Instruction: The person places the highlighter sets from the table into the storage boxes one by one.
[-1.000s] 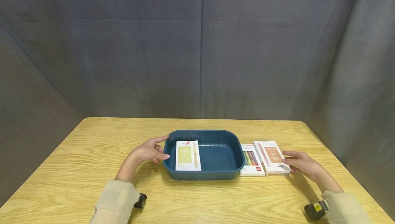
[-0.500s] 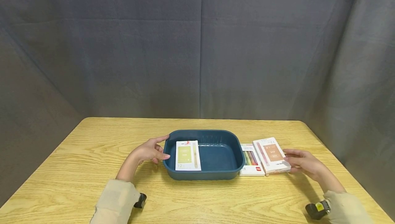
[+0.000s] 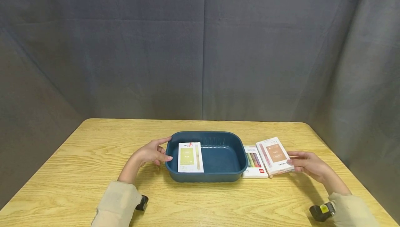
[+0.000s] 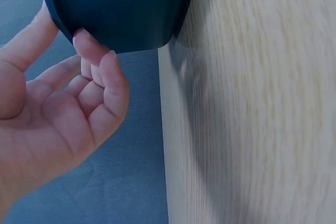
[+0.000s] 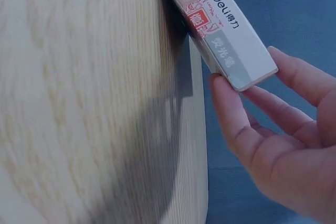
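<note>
My left hand (image 3: 153,152) grips the left end of a dark blue plastic basin (image 3: 206,177), thumb and fingers at the rim. The left wrist view shows curled fingertips (image 4: 107,69) right at the basin's rim. With thumb and fingers, my right hand (image 3: 309,166) pinches the right edge of a white highlighter box (image 3: 275,154) with an orange-brown panel. That edge is raised, so the box tilts down to the left; its printed side (image 5: 202,22) faces the right wrist camera. Left of it, a white box with a window onto coloured pens (image 3: 254,162) lies against the basin.
Inside the basin, at its left end, leans a white box with a yellow-green panel (image 3: 190,157). Everything stands on a wood-grain table (image 3: 200,202). A dark grey curtain (image 3: 200,53) hangs behind and along the sides.
The right edge of the highlighter box has come up, and the box has turned slightly, its far end shifting back. My left hand and the basin have stayed in place.
</note>
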A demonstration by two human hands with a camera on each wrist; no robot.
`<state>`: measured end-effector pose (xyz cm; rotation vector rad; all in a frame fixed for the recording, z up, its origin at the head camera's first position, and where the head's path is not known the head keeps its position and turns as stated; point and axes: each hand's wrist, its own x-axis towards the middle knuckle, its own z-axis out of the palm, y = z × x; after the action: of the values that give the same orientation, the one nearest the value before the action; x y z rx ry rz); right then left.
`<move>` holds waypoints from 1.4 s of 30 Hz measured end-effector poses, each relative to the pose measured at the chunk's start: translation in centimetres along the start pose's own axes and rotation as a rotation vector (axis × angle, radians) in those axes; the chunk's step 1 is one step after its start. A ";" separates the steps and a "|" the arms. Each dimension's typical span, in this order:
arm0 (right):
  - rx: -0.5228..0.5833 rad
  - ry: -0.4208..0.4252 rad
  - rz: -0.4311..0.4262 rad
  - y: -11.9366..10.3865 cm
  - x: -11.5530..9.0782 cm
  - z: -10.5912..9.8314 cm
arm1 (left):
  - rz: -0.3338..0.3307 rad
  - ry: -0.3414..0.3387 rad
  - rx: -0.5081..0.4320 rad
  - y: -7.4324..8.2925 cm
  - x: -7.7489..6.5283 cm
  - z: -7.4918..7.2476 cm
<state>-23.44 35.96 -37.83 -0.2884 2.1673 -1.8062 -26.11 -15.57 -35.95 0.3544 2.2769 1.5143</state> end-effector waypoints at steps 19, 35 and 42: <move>0.070 0.030 0.023 -0.3 -0.3 0.1 | 0.004 -0.007 -0.019 -0.2 0.0 -0.1; 0.264 0.084 -0.084 -1.5 -0.4 0.8 | 0.002 -0.008 -0.024 -0.1 -0.1 -0.1; 0.279 0.104 -0.095 -2.3 -0.1 1.6 | 0.006 -0.011 -0.024 -0.1 0.0 -0.1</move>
<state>-22.82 34.11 -35.82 -0.2407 1.9617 -2.1898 -26.13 -15.74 -36.00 0.3621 2.2487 1.5375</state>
